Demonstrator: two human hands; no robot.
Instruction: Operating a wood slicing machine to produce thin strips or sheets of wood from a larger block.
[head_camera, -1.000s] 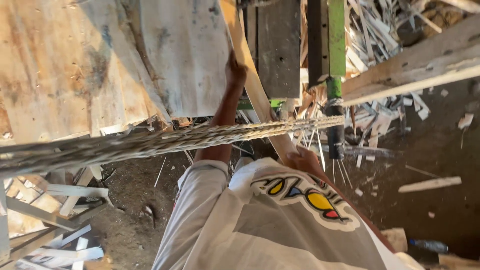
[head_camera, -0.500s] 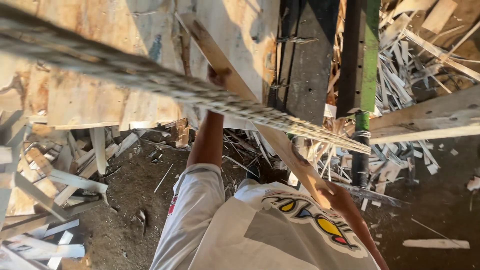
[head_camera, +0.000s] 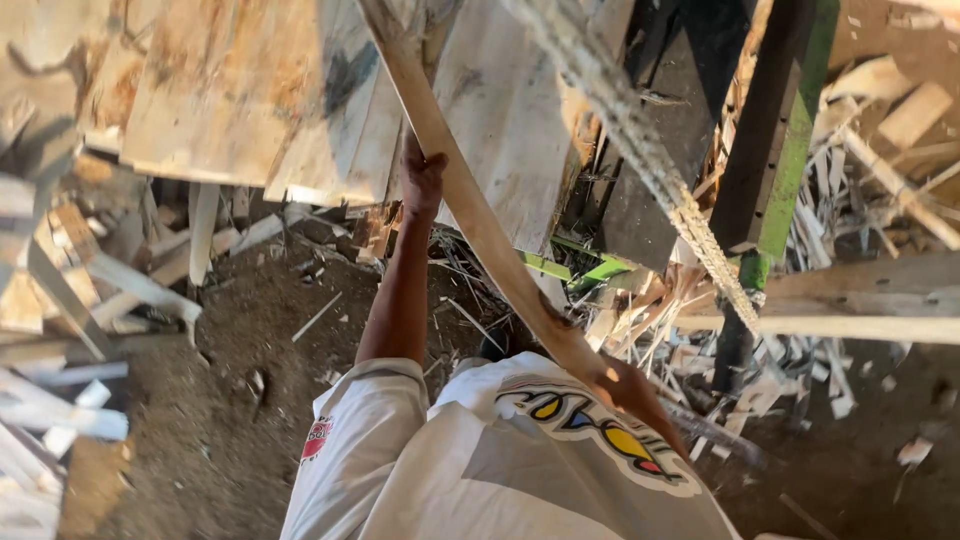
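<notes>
Dirt floor strewn with splinters and offcuts fills the lower part of the view, and a white shirt with a coloured print lies nearest the camera.

Just above the shirt, the right hand is closed around the lower end of a long thin wooden slat, its grip clamped on the wood with the fingers wrapped round it. The slat runs up and to the left across the picture. Farther along it, the left arm reaches straight out from its short sleeve, and the left hand holds the slat's edge, thumb on one side and fingers behind, so this grip is also clamped on the slat.

A thick twisted rope crosses in front on the right and hides part of the scene behind it. Beyond the hands lie broad pale plywood sheets, stained and stacked at a slant. To the right stands a dark post with a green edge, with a heap of wood scraps past it.
</notes>
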